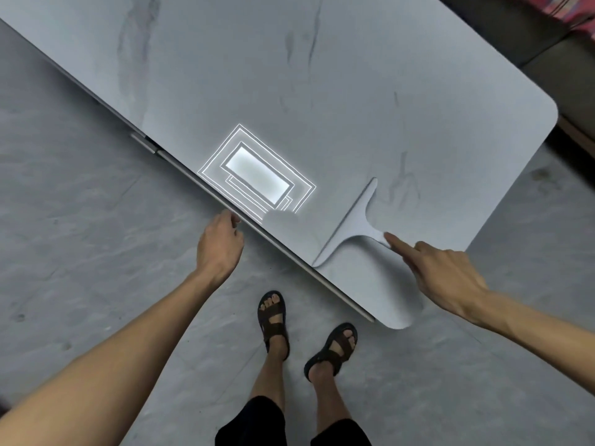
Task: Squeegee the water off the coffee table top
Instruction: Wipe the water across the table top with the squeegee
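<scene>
The coffee table top (289, 75) is pale grey with marble-like veins and runs diagonally across the view. A light grey T-shaped squeegee (352, 223) lies flat on it near the front edge, its blade pointing up-left. My right hand (441, 278) holds the end of the squeegee's handle, with the index finger stretched along it. My left hand (220, 244) rests at the table's near edge, fingers curled against the metal rim, holding nothing. No water is clearly visible on the surface.
A ceiling lamp's bright reflection (257, 175) shines on the top near the front edge. A dark sofa (547, 37) stands beyond the table's far right corner. My sandalled feet (306, 333) stand on the grey floor beside the table.
</scene>
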A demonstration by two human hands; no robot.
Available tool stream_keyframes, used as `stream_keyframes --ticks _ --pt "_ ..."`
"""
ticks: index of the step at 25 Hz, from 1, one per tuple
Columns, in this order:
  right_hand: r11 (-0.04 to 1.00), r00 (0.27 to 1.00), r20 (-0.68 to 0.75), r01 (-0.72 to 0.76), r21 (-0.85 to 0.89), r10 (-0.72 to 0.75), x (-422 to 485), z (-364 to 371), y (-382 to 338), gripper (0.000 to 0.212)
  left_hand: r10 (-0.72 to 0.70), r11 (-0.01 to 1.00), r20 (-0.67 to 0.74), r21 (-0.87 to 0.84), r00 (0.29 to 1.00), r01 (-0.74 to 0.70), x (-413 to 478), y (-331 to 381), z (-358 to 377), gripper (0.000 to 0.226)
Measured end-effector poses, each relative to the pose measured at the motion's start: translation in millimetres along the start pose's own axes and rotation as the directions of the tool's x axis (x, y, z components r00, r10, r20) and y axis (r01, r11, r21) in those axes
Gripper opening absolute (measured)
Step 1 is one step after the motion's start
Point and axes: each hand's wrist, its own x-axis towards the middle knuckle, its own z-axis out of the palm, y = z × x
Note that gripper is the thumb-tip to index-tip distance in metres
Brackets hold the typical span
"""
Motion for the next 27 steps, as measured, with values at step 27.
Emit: stream_keyframes --ticks 27 --pt "0.995 0.995 -0.077 -0.062 0.082 0.068 -115 122 118 0.064 0.287 0.830 0.389 0.354 0.875 -0.430 -106 118 149 0.032"
